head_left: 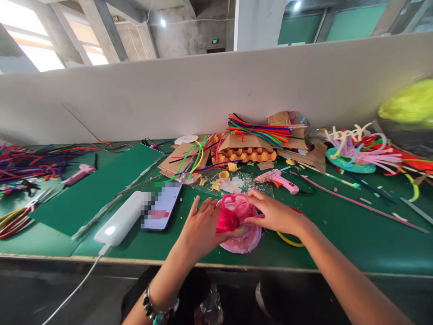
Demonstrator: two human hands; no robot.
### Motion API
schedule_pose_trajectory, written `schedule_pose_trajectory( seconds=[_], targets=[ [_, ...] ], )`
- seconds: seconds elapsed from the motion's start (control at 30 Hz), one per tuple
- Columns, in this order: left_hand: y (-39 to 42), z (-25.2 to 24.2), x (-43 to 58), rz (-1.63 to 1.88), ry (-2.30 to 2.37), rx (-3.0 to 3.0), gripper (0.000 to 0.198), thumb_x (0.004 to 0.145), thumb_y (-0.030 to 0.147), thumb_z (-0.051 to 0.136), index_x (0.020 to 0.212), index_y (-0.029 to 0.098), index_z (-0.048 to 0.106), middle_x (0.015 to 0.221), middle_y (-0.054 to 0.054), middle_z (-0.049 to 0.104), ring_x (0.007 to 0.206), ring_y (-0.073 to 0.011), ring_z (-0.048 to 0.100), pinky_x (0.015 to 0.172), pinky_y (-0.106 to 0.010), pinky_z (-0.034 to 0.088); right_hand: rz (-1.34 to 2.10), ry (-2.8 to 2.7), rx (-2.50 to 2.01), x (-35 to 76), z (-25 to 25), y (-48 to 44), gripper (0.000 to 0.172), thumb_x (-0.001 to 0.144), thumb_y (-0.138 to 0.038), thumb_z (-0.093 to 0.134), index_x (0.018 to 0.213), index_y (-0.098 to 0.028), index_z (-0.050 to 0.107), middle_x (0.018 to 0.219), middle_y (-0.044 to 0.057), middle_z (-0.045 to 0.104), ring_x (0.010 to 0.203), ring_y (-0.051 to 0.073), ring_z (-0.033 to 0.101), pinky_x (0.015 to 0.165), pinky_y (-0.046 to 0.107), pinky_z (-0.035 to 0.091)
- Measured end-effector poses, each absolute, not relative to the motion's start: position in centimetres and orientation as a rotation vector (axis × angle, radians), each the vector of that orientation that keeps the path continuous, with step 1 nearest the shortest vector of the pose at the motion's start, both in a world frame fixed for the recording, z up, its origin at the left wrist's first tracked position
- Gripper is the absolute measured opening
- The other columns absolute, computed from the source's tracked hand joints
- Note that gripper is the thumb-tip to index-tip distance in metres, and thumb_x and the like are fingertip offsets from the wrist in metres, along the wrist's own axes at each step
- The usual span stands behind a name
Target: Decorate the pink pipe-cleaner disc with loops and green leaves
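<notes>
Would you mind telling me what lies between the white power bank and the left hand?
In the head view, a phone lies on the green tabletop between the white power bank and left hand.

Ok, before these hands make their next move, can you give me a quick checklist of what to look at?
1. Both hands at the work: ok. The left hand and right hand are on either side of the pink craft piece.
2. Firm hold: cannot tell. The hands hide part of it.
3. Glue gun nearby: ok. It lies on its side, just beyond the right hand.
4. Glue gun hot: cannot tell.
5. Scissors away from fingers: ok, at far left.
6. Work area tidy: not ok. Scraps lie just behind the piece.
</notes>
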State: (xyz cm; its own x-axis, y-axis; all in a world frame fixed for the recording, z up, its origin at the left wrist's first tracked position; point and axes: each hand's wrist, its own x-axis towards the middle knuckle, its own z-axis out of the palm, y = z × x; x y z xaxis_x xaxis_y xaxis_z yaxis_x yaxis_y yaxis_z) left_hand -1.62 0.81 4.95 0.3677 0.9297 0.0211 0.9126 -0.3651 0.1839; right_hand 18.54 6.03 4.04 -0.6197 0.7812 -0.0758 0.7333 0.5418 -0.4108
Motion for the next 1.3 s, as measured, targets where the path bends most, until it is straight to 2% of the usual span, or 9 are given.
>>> schedule_pose_trajectory(
  seconds=[0.07, 0.13, 0.23, 0.37, 0.47, 0.67, 0.97, 1.17, 1.3],
  targets=[
    [1.0, 4.5, -1.6, 0.168, 1.739, 2.474, 0.058, 0.075, 0.046, 0.056, 0.121, 0.011, 0.048, 0.126, -0.015, 0.051, 0.127, -0.032, 0.032, 0.107, -0.057, 0.009, 0.59, -2.693, -1.343, 18.6, 4.0, 6.1, 0.05, 0.08, -0.045, 0.048, 0.125, -0.024, 0.043, 0.117, 0.01, 0.043, 0.097, 0.023, 0.056, 0.084, 0.037, 0.043],
    [1.2, 4.2, -1.8, 0.164, 1.724, 2.479, 0.053, 0.075, 0.043, 0.057, 0.118, 0.012, 0.051, 0.122, -0.015, 0.054, 0.124, -0.0321, 0.038, 0.107, -0.057, 0.008, 0.583, -2.736, -1.373, 18.7, 3.8, 6.1, 0.051, 0.081, -0.043, 0.047, 0.127, -0.023, 0.04, 0.118, 0.011, 0.042, 0.097, 0.023, 0.056, 0.084, 0.036, 0.043],
    [1.6, 4.1, -2.1, 0.151, 1.654, 2.5, 0.045, 0.077, 0.041, 0.056, 0.112, 0.012, 0.054, 0.109, -0.014, 0.062, 0.108, -0.0284, 0.055, 0.107, -0.053, 0.017, 0.601, -2.768, -1.419, 18.7, 3.6, 6.1, 0.06, 0.081, -0.042, 0.048, 0.134, -0.025, 0.028, 0.122, 0.013, 0.039, 0.103, 0.025, 0.054, 0.087, 0.037, 0.041],
    [2.0, 4.0, -2.1, 0.086, 1.615, 2.547, 0.041, 0.078, 0.042, 0.053, 0.104, 0.01, 0.057, 0.099, -0.014, 0.065, 0.096, -0.0278, 0.061, 0.097, -0.047, 0.036, 0.555, -2.787, -1.507, 18.6, 3.4, 5.8, 0.069, 0.077, -0.046, 0.051, 0.136, -0.027, 0.022, 0.129, 0.015, 0.035, 0.108, 0.031, 0.051, 0.086, 0.042, 0.042],
    [2.1, 4.0, -1.9, 0.056, 1.643, 2.566, 0.041, 0.079, 0.044, 0.052, 0.099, 0.009, 0.059, 0.091, -0.014, 0.066, 0.09, -0.0289, 0.062, 0.087, -0.043, 0.044, 0.492, -2.804, -1.505, 18.4, 3.3, 5.6, 0.066, 0.077, -0.042, 0.053, 0.135, -0.024, 0.026, 0.125, 0.015, 0.04, 0.104, 0.031, 0.054, 0.084, 0.042, 0.044],
    [2.1, 4.1, -1.7, 0.03, 1.701, 2.525, 0.042, 0.079, 0.047, 0.05, 0.097, 0.01, 0.06, 0.09, -0.014, 0.065, 0.088, -0.0295, 0.062, 0.078, -0.041, 0.048, 0.313, -2.744, -1.453, 18.0, 3.0, 5.3, 0.048, 0.076, -0.03, 0.057, 0.12, -0.018, 0.043, 0.107, 0.014, 0.049, 0.086, 0.029, 0.061, 0.071, 0.041, 0.048],
    [2.0, 4.2, -1.4, 0.022, 1.764, 2.476, 0.039, 0.077, 0.045, 0.054, 0.095, 0.011, 0.061, 0.092, -0.014, 0.066, 0.086, -0.029, 0.063, 0.075, -0.039, 0.048, 0.304, -2.759, -1.436, 17.6, 3.4, 5.3, 0.031, 0.074, -0.024, 0.058, 0.103, -0.016, 0.051, 0.099, 0.012, 0.048, 0.076, 0.026, 0.061, 0.064, 0.038, 0.049],
    [2.0, 4.5, -2.0, 0.172, 1.733, 2.461, 0.041, 0.073, 0.049, 0.056, 0.097, 0.015, 0.062, 0.097, -0.012, 0.065, 0.093, -0.029, 0.06, 0.085, -0.043, 0.043, 0.432, -2.679, -1.273, 18.4, 3.7, 5.6, 0.044, 0.07, -0.038, 0.063, 0.107, -0.018, 0.049, 0.11, 0.012, 0.045, 0.108, 0.027, 0.047, 0.088, 0.039, 0.042],
    [2.1, 4.6, -2.7, 0.383, 1.544, 2.536, 0.043, 0.068, 0.045, 0.063, 0.101, 0.018, 0.061, 0.107, -0.008, 0.061, 0.1, -0.0263, 0.055, 0.094, -0.043, 0.036, 0.638, -2.587, -1.196, 18.6, 4.2, 5.9, 0.028, 0.076, -0.036, 0.057, 0.097, -0.017, 0.054, 0.102, 0.008, 0.052, 0.096, 0.022, 0.053, 0.084, 0.035, 0.043]
  ],
)
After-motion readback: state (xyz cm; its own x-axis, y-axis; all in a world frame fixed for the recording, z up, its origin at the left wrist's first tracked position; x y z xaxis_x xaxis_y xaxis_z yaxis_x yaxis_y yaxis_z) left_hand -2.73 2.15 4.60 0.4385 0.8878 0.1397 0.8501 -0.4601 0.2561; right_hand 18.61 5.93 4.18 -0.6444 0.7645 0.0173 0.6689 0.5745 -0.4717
